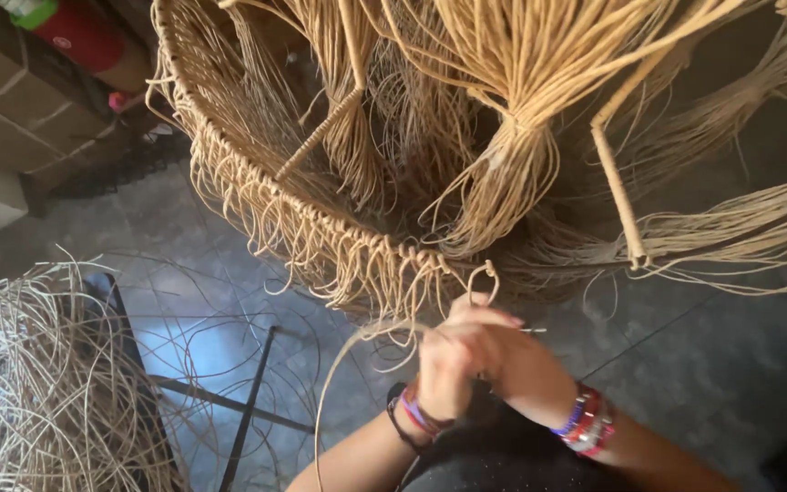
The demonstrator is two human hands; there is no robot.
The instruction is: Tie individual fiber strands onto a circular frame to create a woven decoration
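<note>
Left hand (444,369): fingers curled together, pinched on a pale cane strand (348,364) that arcs down and away below the wrist.
Right hand (512,360): pressed against the left, fingers closed; hard to tell exactly on what, though a thin metal needle tip (535,330) pokes out just beyond the knuckles.
Just above the fingers: a small strand loop (485,273) at the basket rim (321,228), touching the knotted edge.
Progress, by judgement: rim knotted along its curve to the left of the fingers, loose fringe ends hanging untrimmed; to the right, bare frame rods (617,191) and tied strand bundles (512,173) not yet woven, so much left.
Wrists: beaded bracelets (585,419) on both.
Farther out, lower left: heap of loose cane (38,383) over a dark metal stand (248,410) on the grey tiled floor (712,364).
</note>
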